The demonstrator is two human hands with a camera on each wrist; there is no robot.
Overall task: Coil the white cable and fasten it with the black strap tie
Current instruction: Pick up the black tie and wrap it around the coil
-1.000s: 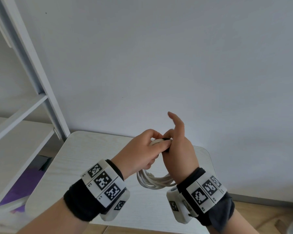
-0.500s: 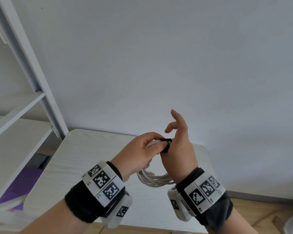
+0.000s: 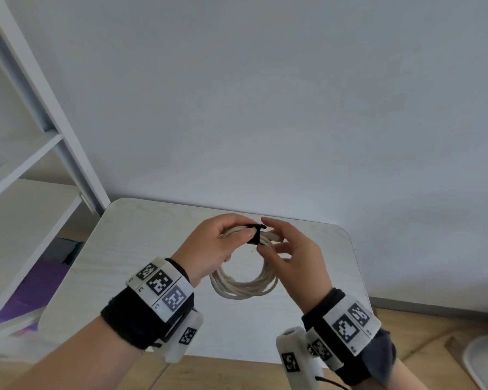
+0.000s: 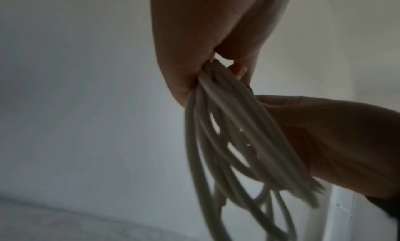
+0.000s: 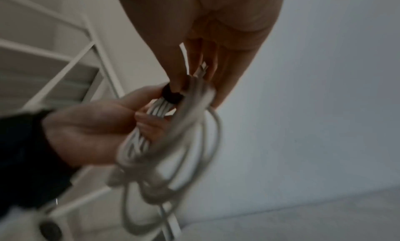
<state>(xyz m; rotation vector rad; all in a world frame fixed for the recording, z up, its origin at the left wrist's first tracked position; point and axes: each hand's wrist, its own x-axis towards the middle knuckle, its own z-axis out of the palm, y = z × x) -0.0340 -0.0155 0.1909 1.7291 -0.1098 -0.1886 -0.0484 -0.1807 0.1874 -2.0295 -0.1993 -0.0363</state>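
The white cable (image 3: pixel 243 288) is wound into a round coil that hangs in the air above the table (image 3: pixel 124 263). A black strap tie (image 3: pixel 254 235) is wrapped round the top of the coil. My left hand (image 3: pixel 244 230) grips the bundled strands just left of the strap. My right hand (image 3: pixel 266 236) pinches at the strap, thumb under it and index finger over it. In the right wrist view the thumb tip rests on the strap (image 5: pixel 171 95), with the other fingers behind the cable (image 5: pixel 173 150). In the left wrist view the strands (image 4: pixel 227 142) fan out below my fist.
A white shelf frame (image 3: pixel 54 130) stands left of the small table, with something purple (image 3: pixel 34 294) low behind it. A plain wall rises behind the table. Wooden floor (image 3: pixel 434 333) and a white round object (image 3: pixel 485 358) lie at the lower right.
My right hand has turned and shifted right, uncovering the strap round the coil. Its raised index finger has come down onto the strap. The left hand keeps its grip.
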